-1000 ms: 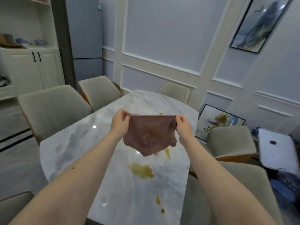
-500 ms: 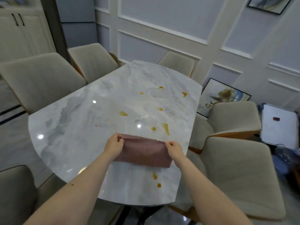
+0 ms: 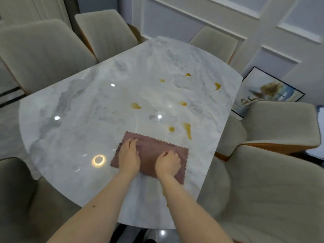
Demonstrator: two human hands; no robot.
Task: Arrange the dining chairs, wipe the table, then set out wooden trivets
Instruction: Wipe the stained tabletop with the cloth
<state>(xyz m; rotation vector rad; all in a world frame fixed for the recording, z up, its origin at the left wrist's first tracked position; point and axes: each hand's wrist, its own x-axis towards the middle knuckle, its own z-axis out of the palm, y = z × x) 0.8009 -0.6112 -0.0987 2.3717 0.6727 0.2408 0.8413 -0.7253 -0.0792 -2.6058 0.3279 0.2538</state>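
Observation:
A dusty-pink cloth [image 3: 154,153] with a scalloped edge lies flat on the white marble table [image 3: 84,120], near its front right part. My left hand [image 3: 128,157] presses flat on the cloth's left half, fingers stretched forward. My right hand [image 3: 168,163] rests on the cloth's right half with its fingers curled under; whether it grips the fabric is unclear. Several yellow stains [image 3: 135,106] dot the table beyond the cloth, and a long one [image 3: 187,129] sits just past its far right corner. No trivets are in view.
Beige upholstered chairs ring the table: two on the left [image 3: 40,53], one at the far end [image 3: 213,41], two on the right [image 3: 280,123], one at near left [image 3: 15,199]. A framed picture [image 3: 268,92] leans against the panelled wall.
The cloth went from held up in the air to laid flat on the table. Both hands left its top corners and now lie on top of it. The view tilted further down.

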